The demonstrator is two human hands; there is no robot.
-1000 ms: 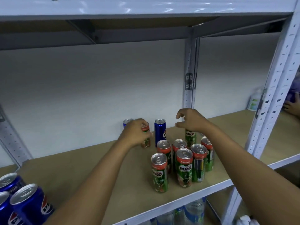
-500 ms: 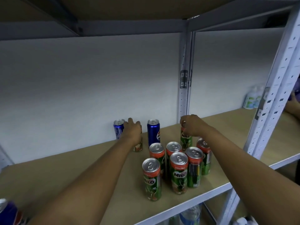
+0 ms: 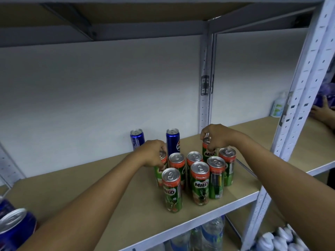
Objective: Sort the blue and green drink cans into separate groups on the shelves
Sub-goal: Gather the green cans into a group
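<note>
Green Milo cans (image 3: 200, 183) are clustered upright near the front edge of the wooden shelf (image 3: 90, 187). One at the cluster's left rear (image 3: 159, 172) is gripped at its top by the left hand (image 3: 154, 153); another at the right rear (image 3: 208, 151) is pinched at the rim by the right hand (image 3: 217, 136). Two blue Pepsi cans (image 3: 172, 141) are stood near the back edge, behind the cluster.

A white pump bottle (image 3: 278, 107) stands at right of frame; clear plastic bottles (image 3: 208, 234) fill the lower shelf; another person's hand (image 3: 321, 113) rests far right.
</note>
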